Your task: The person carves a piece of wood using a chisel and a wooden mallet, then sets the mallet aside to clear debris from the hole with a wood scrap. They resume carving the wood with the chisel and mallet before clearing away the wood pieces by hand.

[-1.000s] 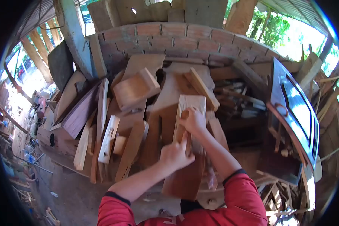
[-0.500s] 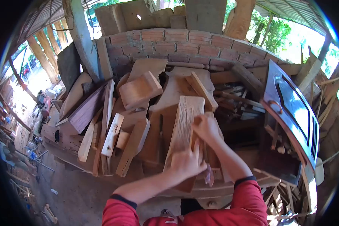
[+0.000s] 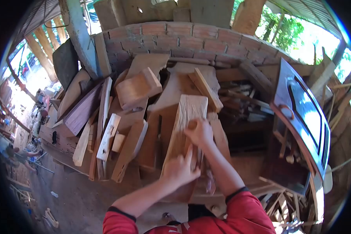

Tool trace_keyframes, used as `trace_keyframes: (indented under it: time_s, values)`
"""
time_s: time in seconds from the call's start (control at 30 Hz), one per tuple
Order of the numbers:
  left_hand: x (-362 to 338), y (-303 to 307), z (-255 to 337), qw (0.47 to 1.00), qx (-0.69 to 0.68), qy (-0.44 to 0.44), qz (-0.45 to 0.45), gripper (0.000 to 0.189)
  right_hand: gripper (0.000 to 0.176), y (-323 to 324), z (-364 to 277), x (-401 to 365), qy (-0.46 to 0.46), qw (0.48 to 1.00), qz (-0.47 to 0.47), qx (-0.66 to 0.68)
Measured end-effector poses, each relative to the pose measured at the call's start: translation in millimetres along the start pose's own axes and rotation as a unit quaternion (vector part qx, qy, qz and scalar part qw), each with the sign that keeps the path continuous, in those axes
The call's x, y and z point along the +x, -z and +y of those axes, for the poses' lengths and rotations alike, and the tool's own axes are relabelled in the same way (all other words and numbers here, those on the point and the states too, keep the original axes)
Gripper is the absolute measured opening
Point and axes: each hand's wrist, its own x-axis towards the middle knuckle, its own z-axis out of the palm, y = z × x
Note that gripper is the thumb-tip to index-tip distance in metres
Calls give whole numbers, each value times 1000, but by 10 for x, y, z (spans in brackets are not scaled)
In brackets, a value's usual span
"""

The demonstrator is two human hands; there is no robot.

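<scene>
A long, pale wooden board (image 3: 191, 104) with a wrinkled-looking grain lies lengthwise before me, sloping toward my body. My left hand (image 3: 178, 170) rests on its near part, index finger stretched forward and thumb out to the right; the other fingers are hidden. Farther up the board is my right hand (image 3: 199, 132), its fingers curled and pressed together over the right side. Whatever those fingers may hold is hidden. Beside the board's right edge lies another wooden piece (image 3: 220, 134), partly behind my right forearm. A crumpled pinkish scrap (image 3: 210, 185) sits below the right wrist.
Several wooden offcuts (image 3: 129, 150) lie left of the board, with a chunky block (image 3: 138, 91) behind them. A low brick wall (image 3: 179, 30) closes the back. At right leans a dark glossy panel (image 3: 300, 111); scrap wood (image 3: 249, 105) is piled beside it.
The view has tilted and shifted slightly, so the bench appears farther left. My right hand has drawn a little nearer to my body along the board; the left stays on its near part.
</scene>
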Motion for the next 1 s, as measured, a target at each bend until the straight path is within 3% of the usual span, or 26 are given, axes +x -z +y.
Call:
trace_keyframes:
  time_s: [0.07, 0.1, 0.13, 0.17, 0.2, 0.23, 0.3, 0.37, 0.47, 0.5, 0.53, 0.6, 0.67, 0.83, 1.0]
  values:
    - [1061, -54, -200, 1000, 3, 13, 15, 77, 37, -174, 220, 1087, -23, 999, -25, 36]
    - [1641, -275, -433, 998, 52, -7, 22, 70, 36, -273, 302, 1610, -32, 999, 26, 17]
    - [2081, -114, -450, 996, 28, 33, -76, 63, 37, -267, 398, 1998, -42, 999, 6, -4]
    - [2312, -109, -500, 998, 57, -26, -22, 60, 37, -211, 417, 2292, -46, 999, -8, -24]
    - [2492, -140, -478, 995, 88, -36, -16, 58, 38, -88, 306, 2450, -21, 997, 69, -3]
    - [2414, 28, -288, 998, 47, -25, 39, 60, 38, -27, 259, 2379, -10, 992, 125, 15]
    - [2071, 157, -162, 996, 62, -47, 48, 64, 39, 227, 243, 2077, 61, 991, 107, 61]
    - [1397, 327, 92, 996, 21, -37, 72, 71, 39, 448, 176, 1511, 76, 992, 92, 43]
    - [324, 281, 403, 998, 9, -34, 42, 77, 38, 504, 253, 358, 87, 994, 47, 52]
    - [-38, 273, 508, 1000, 12, -21, 16, 78, 38, 490, 263, -21, 146, 985, 71, 49]
    - [-397, 224, 571, 999, 8, -17, 26, 78, 38, 555, 123, -419, 65, 997, -5, 42]
    - [-1080, 162, 634, 1000, 1, -6, 14, 78, 39, 488, 102, -1062, 99, 994, 3, 50]
    - [-1602, 185, 652, 1000, -8, 1, -5, 78, 41, 467, -39, -1700, 66, 996, -10, 57]
    - [-1534, 177, 530, 1000, -12, -5, 7, 77, 41, 412, -145, -1584, 40, 998, -16, 41]
    - [-404, 24, 347, 1000, 0, -9, 8, 78, 40, 253, 108, -453, 27, 999, 3, 35]
